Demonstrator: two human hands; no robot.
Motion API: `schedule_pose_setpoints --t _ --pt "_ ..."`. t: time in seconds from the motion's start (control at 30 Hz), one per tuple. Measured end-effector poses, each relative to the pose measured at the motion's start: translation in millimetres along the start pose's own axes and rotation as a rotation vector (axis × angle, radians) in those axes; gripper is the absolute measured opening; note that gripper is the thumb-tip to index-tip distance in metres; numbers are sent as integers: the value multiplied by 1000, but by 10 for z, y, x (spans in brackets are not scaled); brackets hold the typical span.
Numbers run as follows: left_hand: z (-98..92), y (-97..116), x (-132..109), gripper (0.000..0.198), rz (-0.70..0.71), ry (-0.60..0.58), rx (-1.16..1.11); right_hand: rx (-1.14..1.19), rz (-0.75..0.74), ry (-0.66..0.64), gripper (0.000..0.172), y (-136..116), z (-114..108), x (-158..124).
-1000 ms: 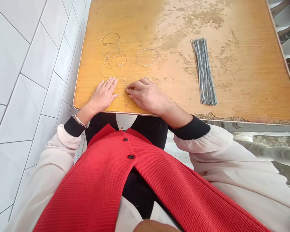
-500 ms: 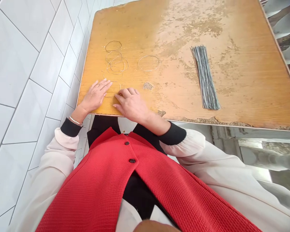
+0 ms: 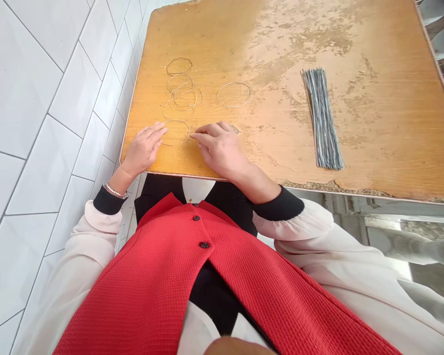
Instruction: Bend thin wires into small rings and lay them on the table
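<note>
A person in a red garment (image 3: 163, 256) sits at a worn wooden table (image 3: 277, 148), working a thin curved wire (image 3: 189, 131) that lies on the tabletop near its front edge, between 2 bare hands. The left hand (image 3: 143, 150) lies palm down, its grip loose and fingers extended, tips at the wire's left side. The right hand (image 3: 222, 148) brings thumb and forefinger close together at the opposite side of the curve; whether that grip pinches the wire or merely touches it cannot be told. Beyond are several overlapping loops (image 3: 185, 109), with 1 separate loop (image 3: 234, 83) to their right and a bundle of grey strands (image 3: 322, 118) farther right.

The wire looks very light and springy, stiff enough to hold its curve yet likely to bend under fingertip pressure. It seems more apt to kink or roll than to snap. A thumb-and-forefinger hold close to an end should steer it best, with the other hand pinning the far side flat. The overlapping loops could snag; each would lift best by its free outer rim.
</note>
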State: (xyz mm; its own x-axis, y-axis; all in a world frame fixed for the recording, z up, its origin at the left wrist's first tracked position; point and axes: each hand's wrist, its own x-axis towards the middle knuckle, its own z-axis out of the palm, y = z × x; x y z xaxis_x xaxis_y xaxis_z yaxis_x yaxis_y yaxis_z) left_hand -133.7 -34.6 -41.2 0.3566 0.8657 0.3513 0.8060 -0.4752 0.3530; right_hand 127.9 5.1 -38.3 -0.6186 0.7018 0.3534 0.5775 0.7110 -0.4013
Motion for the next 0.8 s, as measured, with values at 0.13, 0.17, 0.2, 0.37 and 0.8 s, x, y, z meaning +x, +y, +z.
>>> schedule_pose_setpoints --t 0.13,0.17,0.2,0.37,0.8 --pt "-1 76 -49 41 6 -53 89 -26 -38 -74 47 -79 97 8" --pt "1 98 -56 40 7 -72 105 -34 -47 -86 48 -91 118 4" --pt "5 118 -61 40 6 -89 118 -43 -54 -97 48 -98 132 -2" --pt "29 160 -65 39 -9 -115 145 -81 -58 -146 46 -122 137 -27" --pt "-53 183 -66 40 -43 -96 154 -41 -30 -29 43 -7 99 -51"
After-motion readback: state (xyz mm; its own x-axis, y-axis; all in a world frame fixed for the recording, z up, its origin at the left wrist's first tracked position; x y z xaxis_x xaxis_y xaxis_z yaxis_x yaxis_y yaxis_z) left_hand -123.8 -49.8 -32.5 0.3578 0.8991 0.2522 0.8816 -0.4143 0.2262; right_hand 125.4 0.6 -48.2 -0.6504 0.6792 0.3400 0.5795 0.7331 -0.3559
